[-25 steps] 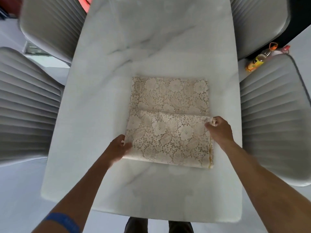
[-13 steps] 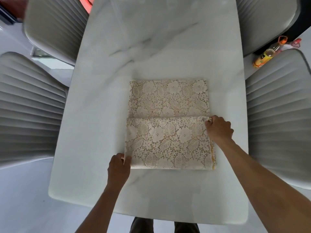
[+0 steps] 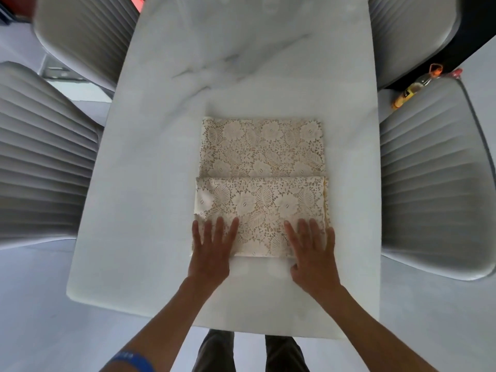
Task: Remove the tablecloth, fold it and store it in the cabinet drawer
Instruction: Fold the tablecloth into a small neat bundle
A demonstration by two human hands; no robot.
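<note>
A cream lace tablecloth (image 3: 261,170) with a flower and leaf pattern lies folded on the white marble table (image 3: 161,170). Its near half is doubled over the far half, with the fold edge running across the middle. My left hand (image 3: 212,251) lies flat on the near left corner, fingers straight and spread. My right hand (image 3: 312,251) lies flat on the near right corner in the same way. Both palms reach past the cloth's near edge onto the table. No cabinet or drawer is in view.
Grey ribbed chairs stand on both sides: near left (image 3: 40,170), far left (image 3: 86,30), near right (image 3: 434,183), far right (image 3: 410,30). A yellow bottle (image 3: 410,89) sits on the floor between the right chairs. My legs (image 3: 249,350) show below the table's near edge.
Both hands have let go of the cloth's side edges and moved to its near edge, where they now press flat with straight fingers. The cloth has stayed in place.
</note>
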